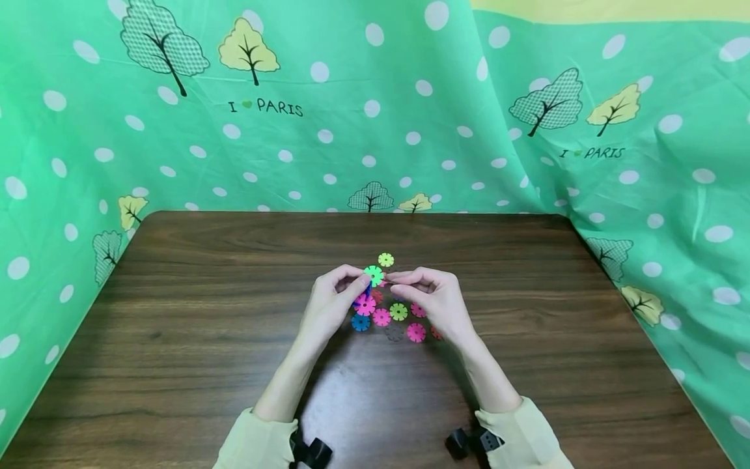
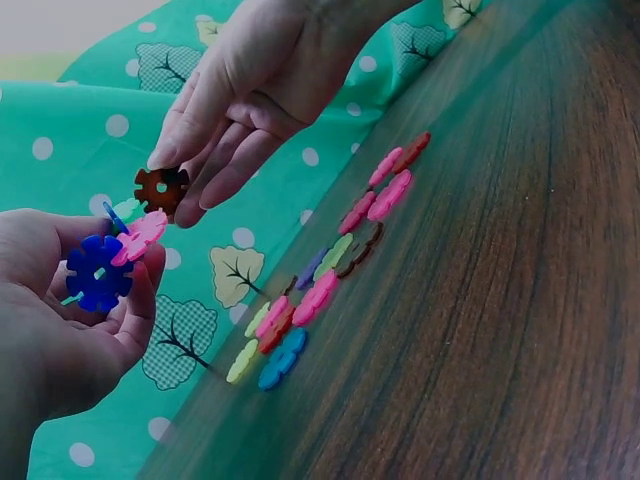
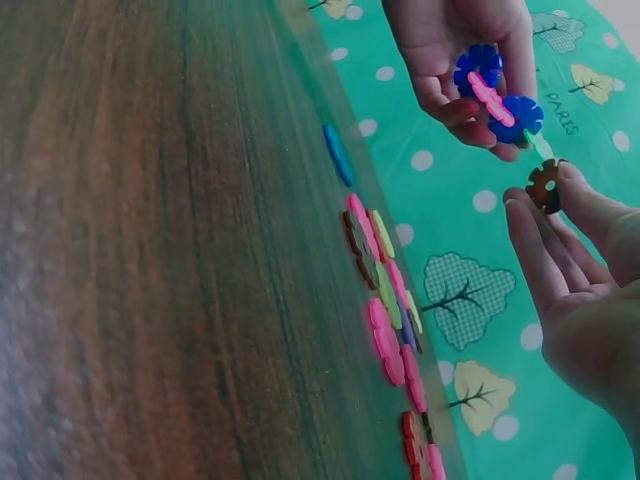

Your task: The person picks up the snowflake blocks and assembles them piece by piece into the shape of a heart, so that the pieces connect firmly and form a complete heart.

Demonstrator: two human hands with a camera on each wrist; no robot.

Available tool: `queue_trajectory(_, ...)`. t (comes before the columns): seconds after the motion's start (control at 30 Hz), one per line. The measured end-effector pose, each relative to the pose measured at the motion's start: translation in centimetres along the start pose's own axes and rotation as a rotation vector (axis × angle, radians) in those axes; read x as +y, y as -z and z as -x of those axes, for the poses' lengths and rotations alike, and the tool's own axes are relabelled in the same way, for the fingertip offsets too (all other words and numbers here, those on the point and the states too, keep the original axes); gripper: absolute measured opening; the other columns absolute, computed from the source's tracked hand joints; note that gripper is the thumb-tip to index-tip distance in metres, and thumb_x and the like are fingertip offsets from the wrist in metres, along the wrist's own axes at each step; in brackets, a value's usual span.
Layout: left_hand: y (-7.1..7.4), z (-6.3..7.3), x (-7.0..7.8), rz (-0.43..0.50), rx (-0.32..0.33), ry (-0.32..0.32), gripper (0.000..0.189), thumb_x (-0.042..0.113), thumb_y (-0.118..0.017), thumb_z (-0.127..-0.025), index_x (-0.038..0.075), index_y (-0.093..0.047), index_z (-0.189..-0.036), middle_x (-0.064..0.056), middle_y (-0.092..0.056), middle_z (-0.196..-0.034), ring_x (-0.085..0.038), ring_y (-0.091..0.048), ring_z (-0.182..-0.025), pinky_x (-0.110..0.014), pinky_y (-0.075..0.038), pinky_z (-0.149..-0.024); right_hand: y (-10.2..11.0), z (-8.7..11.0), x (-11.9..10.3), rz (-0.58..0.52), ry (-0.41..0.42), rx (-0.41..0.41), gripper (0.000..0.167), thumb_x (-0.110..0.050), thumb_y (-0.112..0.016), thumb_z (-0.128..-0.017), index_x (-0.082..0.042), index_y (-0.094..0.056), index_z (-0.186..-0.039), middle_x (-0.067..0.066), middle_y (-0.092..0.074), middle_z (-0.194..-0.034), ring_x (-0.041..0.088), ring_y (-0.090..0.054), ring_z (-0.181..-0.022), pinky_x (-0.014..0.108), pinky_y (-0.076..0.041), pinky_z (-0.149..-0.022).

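Left hand, 8 o'clock of the green disc in the head view, pinches a chain of slotted snowflake discs; green sits at its 12 o'clock end. Right hand, 3 to 4 o'clock of green, grasps a brown disc between thumb and fingertips, right at green's edge; slots meshed or not, can't tell. Held pieces are off the table.

Step looks like slotting brown onto green. Best: brace green close to the joint, set brown crosswise, line slot to slot, push straight in. Twisting would likely pop the other joints. Right fingertips should stay clear of the slot used.

Counts. In hand, 5: 2 dark blue discs, 1 pink disc, 1 green, 1 brown.
Loose, mostly 4 to 7 o'clock of green: 5 pink pieces, 2 red pieces, 2 pale yellow pieces (one at 1 o'clock), 1 lime piece, 1 light blue piece, 1 purple piece, apparently 2 brown pieces; overlap makes brown shaky.
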State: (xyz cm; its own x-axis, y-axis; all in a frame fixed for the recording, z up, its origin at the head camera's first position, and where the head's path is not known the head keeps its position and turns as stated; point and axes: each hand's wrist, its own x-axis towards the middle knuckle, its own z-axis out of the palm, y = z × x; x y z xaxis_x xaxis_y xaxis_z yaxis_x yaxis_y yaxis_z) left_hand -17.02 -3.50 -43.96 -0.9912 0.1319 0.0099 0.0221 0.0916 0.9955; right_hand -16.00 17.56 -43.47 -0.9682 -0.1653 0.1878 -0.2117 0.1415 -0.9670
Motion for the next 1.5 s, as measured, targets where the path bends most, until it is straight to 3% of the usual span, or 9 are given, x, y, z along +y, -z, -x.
queue_trajectory(0.2, 0.1, 0.0, 0.2, -0.055, -0.001, -0.041, 0.011, 0.021, -0.072, -0.097, 0.012, -0.077, -0.099, -0.007, -0.074, -0.092, -0.013, -0.062, -0.080, -0.023, -0.052, -0.075, -0.2, 0.1, -0.1, 0.021, 0.019, 0.021, 0.014, -0.006, -0.078, -0.090, 0.005, -0.077, -0.099, 0.019, -0.077, -0.116, 0.013, -0.076, -0.105, 0.027, -0.062, -0.084)
queue_trajectory(0.37, 0.3, 0.0, 0.1, -0.092, 0.003, -0.092, 0.010, 0.022, -0.072, -0.097, 0.013, -0.077, -0.099, -0.007, -0.075, -0.093, -0.014, -0.064, -0.081, -0.023, -0.053, -0.076, -0.4, 0.1, -0.3, 0.058, 0.034, 0.038, 0.010, -0.007, -0.080, -0.088, -0.002, -0.080, -0.097, 0.015, -0.078, -0.115, 0.014, -0.076, -0.107, 0.027, -0.062, -0.086)
queue_trajectory(0.53, 0.5, -0.1, 0.1, -0.118, 0.004, -0.141, 0.011, 0.022, -0.072, -0.097, 0.014, -0.077, -0.102, -0.006, -0.077, -0.098, -0.015, -0.066, -0.087, -0.023, -0.054, -0.081, -0.4, 0.2, -0.3, 0.074, 0.041, 0.031, 0.012, -0.005, -0.083, -0.085, 0.000, -0.079, -0.095, 0.015, -0.078, -0.116, 0.014, -0.075, -0.109, 0.025, -0.061, -0.085)
queue_trajectory(0.7, 0.5, 0.0, 0.0, -0.089, -0.002, -0.186, 0.011, 0.021, -0.073, -0.097, 0.013, -0.078, -0.104, -0.007, -0.077, -0.100, -0.015, -0.065, -0.088, -0.022, -0.053, -0.081, -0.5, 0.3, -0.4, 0.083, 0.042, 0.036, 0.021, -0.001, -0.085, -0.081, 0.005, -0.077, -0.099, 0.017, -0.077, -0.114, 0.010, -0.076, -0.099, 0.024, -0.062, -0.080)
queue_trajectory(0.9, 0.2, 0.1, 0.2, -0.043, 0.015, -0.229, 0.010, 0.017, -0.072, -0.097, 0.011, -0.078, -0.102, -0.008, -0.078, -0.103, -0.012, -0.067, -0.091, -0.020, -0.055, -0.082, -0.5, 0.4, -0.4, 0.105, 0.024, 0.065, 0.031, -0.005, -0.087, -0.079, -0.007, -0.078, -0.109, 0.018, -0.077, -0.104, 0.011, -0.075, -0.085, 0.025, -0.062, -0.076)
queue_trajectory(1.07, 0.1, 0.1, 0.3, -0.028, 0.025, -0.255, 0.008, 0.015, -0.071, -0.097, 0.010, -0.077, -0.101, -0.007, -0.077, -0.103, -0.010, -0.068, -0.093, -0.020, -0.055, -0.083, -0.5, 0.4, -0.6, 0.107, 0.007, 0.083, 0.034, -0.007, -0.089, -0.078, -0.009, -0.078, -0.110, 0.021, -0.076, -0.100, 0.009, -0.073, -0.083, 0.023, -0.061, -0.077)
queue_trajectory(1.33, -0.2, 0.1, 0.0, -0.025, 0.010, -0.264, 0.009, 0.017, -0.071, -0.098, 0.012, -0.078, -0.101, -0.004, -0.078, -0.104, -0.011, -0.069, -0.096, -0.027, -0.058, -0.087, -0.5, 0.5, -0.9, 0.077, 0.005, 0.096, 0.037, -0.006, -0.089, -0.077, -0.009, -0.077, -0.112, 0.022, -0.075, -0.108, 0.015, -0.073, -0.087, 0.023, -0.061, -0.078)
queue_trajectory(1.5, -0.4, 0.2, 0.0, -0.029, 0.013, -0.268, 0.009, 0.020, -0.072, -0.097, 0.014, -0.078, -0.101, -0.003, -0.078, -0.103, -0.012, -0.069, -0.095, -0.031, -0.058, -0.086, -0.6, 0.6, -1.1, 0.063, 0.009, 0.090, 0.037, -0.006, -0.089, -0.078, -0.009, -0.077, -0.112, 0.027, -0.073, -0.111, 0.028, -0.072, -0.091, 0.023, -0.061, -0.078)
